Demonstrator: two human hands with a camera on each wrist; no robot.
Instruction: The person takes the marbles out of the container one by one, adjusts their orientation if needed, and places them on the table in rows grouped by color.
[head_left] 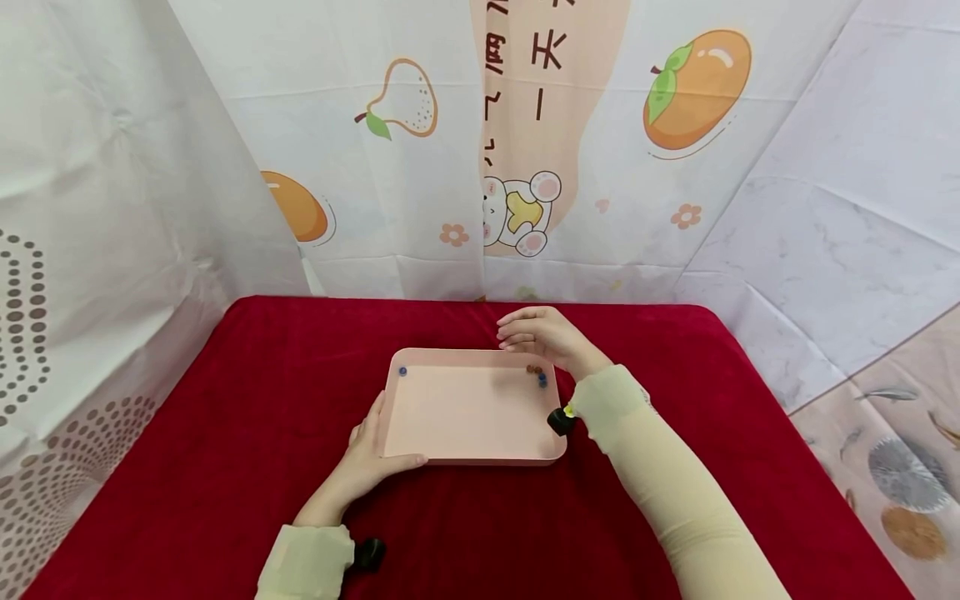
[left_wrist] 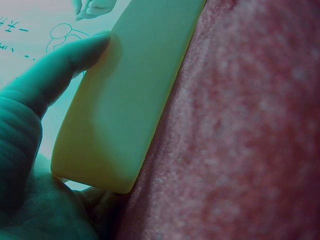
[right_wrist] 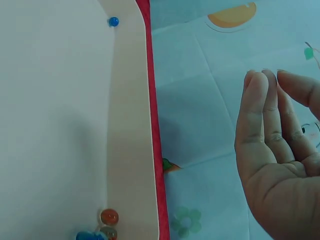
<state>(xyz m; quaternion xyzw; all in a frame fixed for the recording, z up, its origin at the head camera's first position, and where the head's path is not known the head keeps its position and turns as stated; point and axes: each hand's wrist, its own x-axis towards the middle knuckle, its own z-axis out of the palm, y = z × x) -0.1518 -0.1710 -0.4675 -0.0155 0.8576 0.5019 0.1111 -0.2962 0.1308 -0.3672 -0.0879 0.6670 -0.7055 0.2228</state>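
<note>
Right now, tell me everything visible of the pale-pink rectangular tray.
The tray, apparently smooth plastic, has rounded corners and low walls. It rests open side up on red velvety cloth; the left hand grips its near left corner. Small glassy balls lie inside: one blue far left, brown and blue ones far right.

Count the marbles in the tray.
5 visible: one blue marble near the tray's far-left corner; two brownish marbles and two blue marbles bunched near the far-right corner, where more could be hidden.
</note>
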